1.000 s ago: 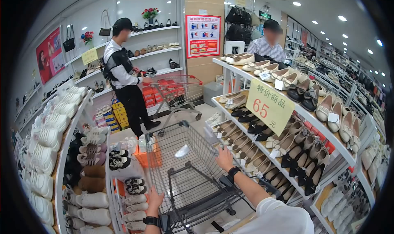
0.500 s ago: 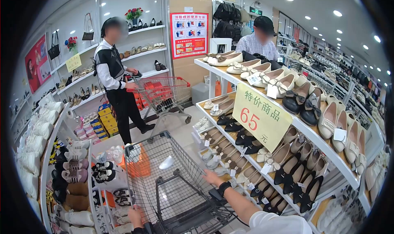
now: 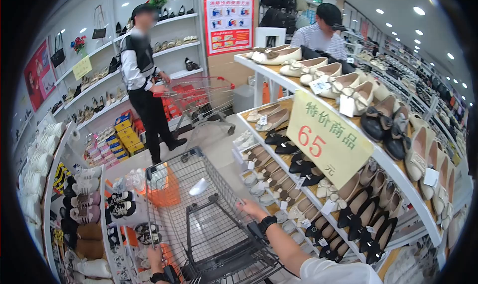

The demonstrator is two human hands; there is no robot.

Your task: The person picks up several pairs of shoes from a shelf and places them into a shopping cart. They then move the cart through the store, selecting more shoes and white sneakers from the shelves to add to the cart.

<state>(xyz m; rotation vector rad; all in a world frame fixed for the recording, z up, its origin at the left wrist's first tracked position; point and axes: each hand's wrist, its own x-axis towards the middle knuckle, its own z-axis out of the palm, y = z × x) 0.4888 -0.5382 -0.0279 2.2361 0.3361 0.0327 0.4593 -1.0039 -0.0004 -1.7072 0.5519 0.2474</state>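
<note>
A grey wire shopping cart (image 3: 199, 224) stands in front of me, angled toward the aisle. My right hand (image 3: 253, 210), with a black watch at the wrist, grips the top rim on its right side. On the left side my left hand (image 3: 156, 259) is closed around the cart's edge, close to the shoe shelves, with a dark band at the wrist. A small white object (image 3: 198, 186) shows within the basket's outline; its kind is unclear.
Ahead, a person (image 3: 142, 80) holds a second cart (image 3: 204, 97) with a red handle. Another person (image 3: 321, 37) stands behind the shoe rack (image 3: 393, 164) on my right, which bears a yellow price sign (image 3: 326, 137). Left shelves (image 3: 50, 219) hold sneakers; an orange box (image 3: 164, 187) sits beside my cart.
The view has shifted, with the right-hand rack and sign looking larger. Both hands remain on the cart. The person ahead stands slightly further right in view; the person behind the rack has turned their head.
</note>
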